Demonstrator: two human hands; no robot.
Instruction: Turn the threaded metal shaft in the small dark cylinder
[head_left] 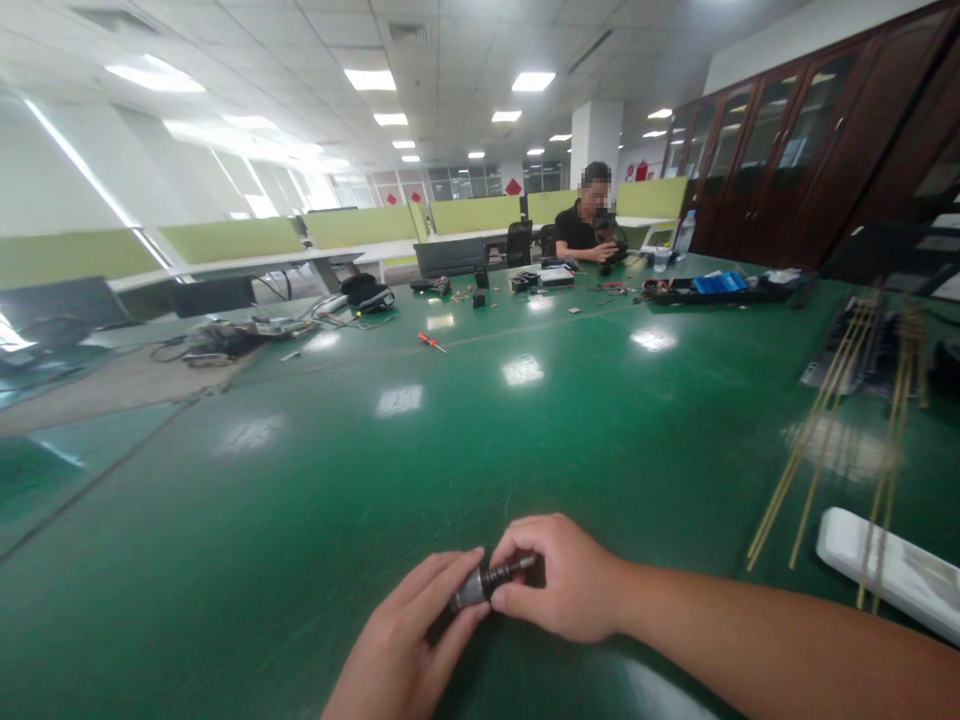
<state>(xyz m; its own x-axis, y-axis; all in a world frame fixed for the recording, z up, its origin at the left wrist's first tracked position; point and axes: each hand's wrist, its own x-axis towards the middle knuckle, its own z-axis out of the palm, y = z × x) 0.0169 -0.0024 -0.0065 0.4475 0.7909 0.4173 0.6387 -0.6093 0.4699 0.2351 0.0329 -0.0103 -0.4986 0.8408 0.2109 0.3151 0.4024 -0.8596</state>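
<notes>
Near the front of the green table, a small metal cylindrical part [472, 590] is held between my two hands. It has a smooth silver body, a dark ribbed or spring-like section and a thin shaft pointing right; its exact kind is unclear. My left hand [409, 625] wraps its fingers and thumb around the silver body, hiding its left end. With thumb and fingertips, my right hand [559, 575] closes on the dark section from the right. The shaft's tip sits inside the curl of the right fingers.
The glossy green table [337, 470] stretches ahead. Thin yellowish rods [817, 430] and a white case [892, 560] lie at right. Farther off are a red screwdriver [430, 342], a black tray [720, 290] with blue items and a water bottle [686, 235]. A person [589, 225] sits across.
</notes>
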